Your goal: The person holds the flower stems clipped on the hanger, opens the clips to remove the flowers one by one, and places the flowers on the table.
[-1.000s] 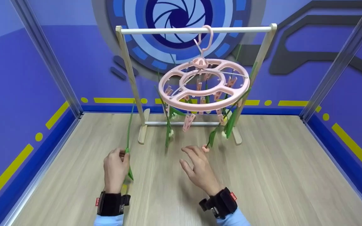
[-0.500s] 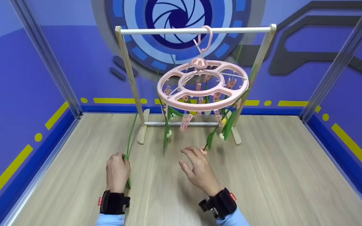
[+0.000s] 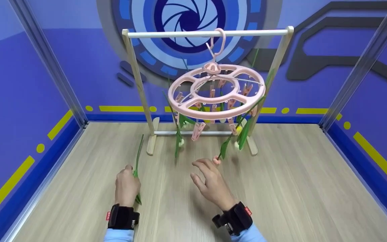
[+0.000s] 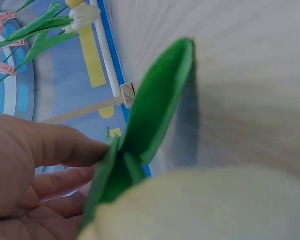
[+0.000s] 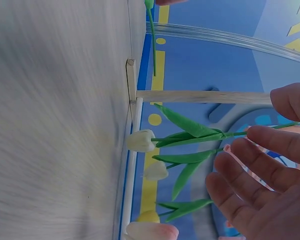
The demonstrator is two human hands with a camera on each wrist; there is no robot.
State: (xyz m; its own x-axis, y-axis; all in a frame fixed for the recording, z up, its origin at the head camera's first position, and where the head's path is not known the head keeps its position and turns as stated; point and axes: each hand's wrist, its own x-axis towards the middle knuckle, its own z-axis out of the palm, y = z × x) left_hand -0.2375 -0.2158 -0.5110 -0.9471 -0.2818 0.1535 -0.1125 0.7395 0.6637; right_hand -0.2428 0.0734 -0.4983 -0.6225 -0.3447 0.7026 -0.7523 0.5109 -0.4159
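Note:
My left hand (image 3: 127,186) pinches an artificial tulip by the stem, left of the rack. Its green leaf (image 4: 162,100) stands out past the thumb in the left wrist view, and its pale cream bloom (image 4: 205,210) fills the bottom, blurred. In the head view the bloom is hidden; the stem (image 3: 139,153) points away from me. With fingers spread and loosely bent, my right hand (image 3: 215,186) holds nothing. Just beyond its fingers hangs a pink tulip (image 3: 216,160), head down, from the round pink clip hanger (image 3: 217,114). White tulips (image 5: 140,141) hang there too.
A wooden rack with a white top bar (image 3: 173,34) carries the hanger by its hook. Pink clothespins (image 3: 198,131) dangle below the ring, some of them bare. A yellow tulip (image 3: 239,129) hangs at the right. Blue patterned walls (image 3: 39,84) enclose the wood-look table (image 3: 297,185).
My left hand has come slightly toward me and to the right, and the tulip's stem end has dropped lower. The hanger has shifted slightly left. My right hand has barely moved.

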